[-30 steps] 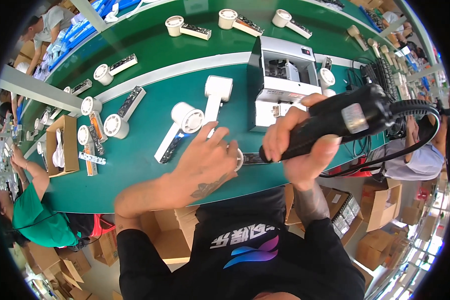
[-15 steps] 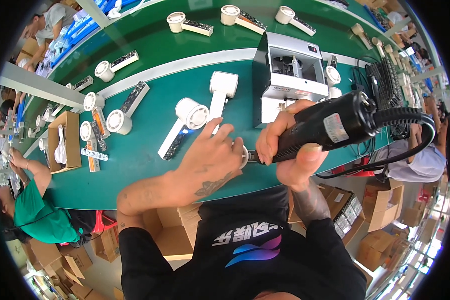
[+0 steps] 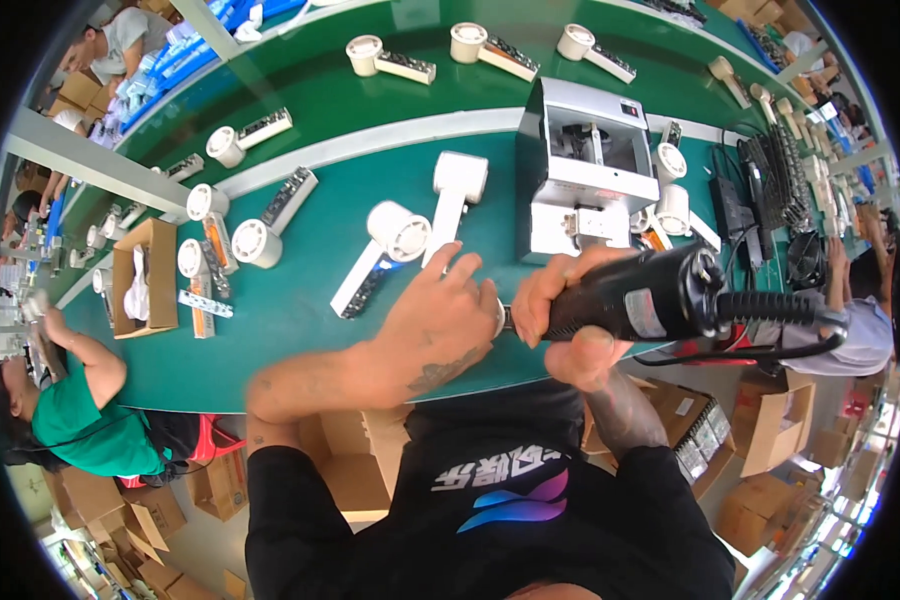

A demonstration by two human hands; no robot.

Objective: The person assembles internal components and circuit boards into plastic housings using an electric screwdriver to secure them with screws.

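My right hand (image 3: 582, 318) is wrapped round a black electric screwdriver (image 3: 660, 295), which lies nearly level with its tip end toward my left hand. My left hand (image 3: 445, 318) is curled, back upward, over a white hair dryer (image 3: 501, 316). Only a rounded rim of it shows at the fingers, close to the screwdriver's tip; the rest is hidden. Beyond the left hand lies a white hair dryer (image 3: 398, 232) with its handle open on a dark circuit board. Another white hair dryer (image 3: 460, 180) lies just behind it.
A silver-and-black screw feeder (image 3: 585, 165) stands behind my right hand. The screwdriver's thick cable (image 3: 770, 308) loops to the right. At the left are several more hair dryers (image 3: 257, 243) and a cardboard box (image 3: 160, 290). A person in green (image 3: 95, 410) sits farther left.
The screwdriver's rear end has dropped, bringing it closer to level, and my right hand has shifted slightly left. The whole view has shifted a little. My left hand keeps its grip.
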